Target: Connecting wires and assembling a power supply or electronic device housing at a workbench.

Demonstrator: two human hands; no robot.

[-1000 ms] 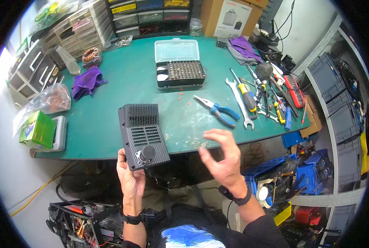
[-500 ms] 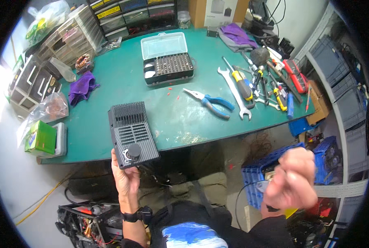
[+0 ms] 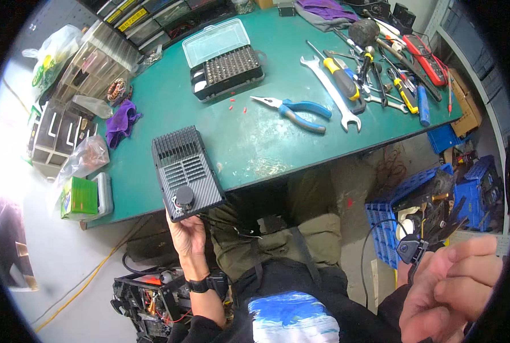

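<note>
My left hand (image 3: 187, 233) grips the lower end of a black box-shaped housing (image 3: 196, 177), holding it tilted at the table's front edge. The housing has ridged fins at its far end, slots in the middle and a round black knob (image 3: 184, 196). My fingers reach under it, partly hidden. At the lower right, off the table, my right hand (image 3: 458, 286) is raised near the camera with fingers curled in; whatever may be inside is hidden. A small black device (image 3: 410, 250) with a cable sits by its wrist.
On the green table (image 3: 152, 108) are an open bit case (image 3: 226, 71), blue-handled pliers (image 3: 301, 111), an open-ended wrench (image 3: 335, 94), screwdrivers and a red meter (image 3: 425, 60). A purple cloth (image 3: 122, 123) and green box (image 3: 79, 197) lie left. Blue crates (image 3: 383, 223) stand below right.
The view has turned, so the table appears tilted. My right hand has moved right and lower in view, fingers still curled. My left hand keeps hold of the housing.
</note>
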